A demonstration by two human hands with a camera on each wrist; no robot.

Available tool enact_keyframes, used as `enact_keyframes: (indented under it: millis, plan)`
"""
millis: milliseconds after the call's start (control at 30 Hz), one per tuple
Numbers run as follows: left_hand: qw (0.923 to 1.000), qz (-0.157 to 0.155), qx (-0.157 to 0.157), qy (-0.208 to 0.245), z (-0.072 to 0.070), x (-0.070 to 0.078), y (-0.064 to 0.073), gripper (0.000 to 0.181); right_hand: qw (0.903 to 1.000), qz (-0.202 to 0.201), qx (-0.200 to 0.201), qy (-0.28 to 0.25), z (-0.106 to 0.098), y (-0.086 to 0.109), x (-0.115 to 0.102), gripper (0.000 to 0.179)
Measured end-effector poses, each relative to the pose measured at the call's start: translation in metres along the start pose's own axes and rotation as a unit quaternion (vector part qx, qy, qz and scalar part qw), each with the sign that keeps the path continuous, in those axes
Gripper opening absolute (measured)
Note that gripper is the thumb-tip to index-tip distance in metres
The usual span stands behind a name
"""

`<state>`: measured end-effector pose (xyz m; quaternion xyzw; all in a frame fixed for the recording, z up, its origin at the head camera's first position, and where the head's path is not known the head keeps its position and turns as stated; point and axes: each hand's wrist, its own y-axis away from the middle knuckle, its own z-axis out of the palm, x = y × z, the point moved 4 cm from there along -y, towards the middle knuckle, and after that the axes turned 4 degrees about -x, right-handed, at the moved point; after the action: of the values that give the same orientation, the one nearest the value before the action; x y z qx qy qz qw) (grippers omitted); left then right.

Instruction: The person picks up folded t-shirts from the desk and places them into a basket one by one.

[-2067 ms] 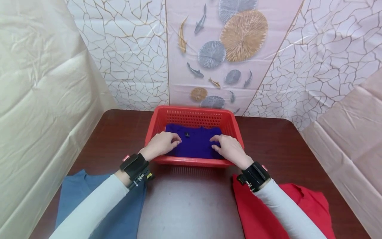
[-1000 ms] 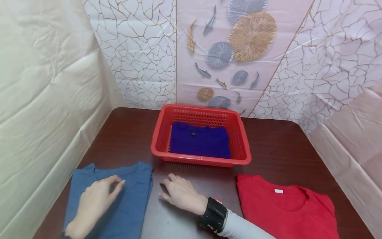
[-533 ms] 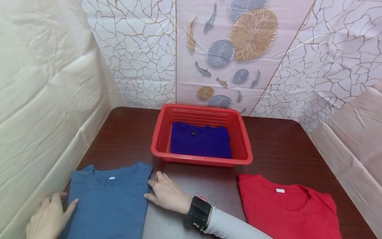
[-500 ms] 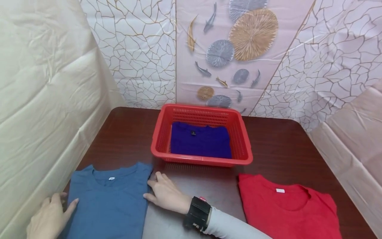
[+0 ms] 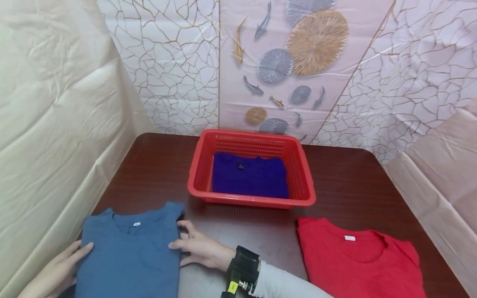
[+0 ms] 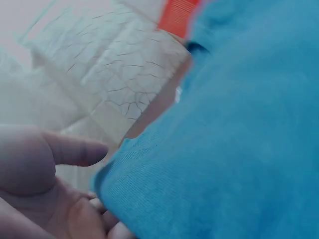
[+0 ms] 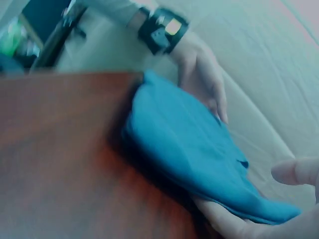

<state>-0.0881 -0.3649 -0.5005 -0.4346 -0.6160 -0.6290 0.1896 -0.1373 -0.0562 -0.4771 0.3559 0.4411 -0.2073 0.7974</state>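
A folded blue T-shirt (image 5: 128,252) is at the left front of the table, its neckline facing away from me. My left hand (image 5: 56,269) holds its left edge, thumb on top and fingers underneath. On the opposite edge my right hand (image 5: 203,247) grips the same T-shirt, fingers tucked below it. The right wrist view shows the blue T-shirt (image 7: 184,134) slightly raised, with a dark gap under its edge. In the left wrist view, the fingers of the left hand (image 6: 55,184) go under the cloth.
A red plastic basket (image 5: 251,200) stands at the table's middle back, a folded dark-blue T-shirt (image 5: 249,178) lying inside. To the right front lies a folded red T-shirt (image 5: 357,256). Draped sheets (image 5: 56,145) border the brown table (image 5: 343,178) on the left, back and right.
Both hands left the basket and went to the blue T-shirt's two sides. Their fingers have since slid under its edges, and the T-shirt has shifted slightly left and toward me.
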Motion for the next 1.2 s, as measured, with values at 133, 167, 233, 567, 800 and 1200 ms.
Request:
enact_keyframes:
  millis: [133,167,233,567,800,1200]
  plan:
    - [0.9801,0.046,-0.131,0.142,0.004,-0.007,-0.006,0.071,0.9990,0.013,0.024,-0.034,0.004,-0.002,0.004,0.084]
    - [0.9743,0.050,-0.150,0.161,0.006,-0.008,-0.007,0.070,0.9990,0.009,0.028,-0.033,0.005,-0.004,0.004,0.085]
    - [0.9672,0.060,-0.167,0.182,0.010,-0.009,-0.008,0.072,0.9993,0.000,0.029,-0.024,0.006,-0.007,0.003,0.084]
    - [0.9663,0.127,-0.165,0.151,0.018,0.007,0.008,0.074,0.9994,-0.033,-0.015,0.004,0.004,-0.002,-0.012,0.080]
    - [0.9637,0.168,-0.122,0.168,0.014,0.026,0.026,0.073,0.9973,-0.046,-0.053,-0.018,0.004,0.017,-0.041,0.078]
    - [0.9500,0.202,-0.132,0.198,0.046,0.095,0.041,0.074,0.9937,-0.088,-0.070,0.000,-0.024,0.050,-0.093,0.072]
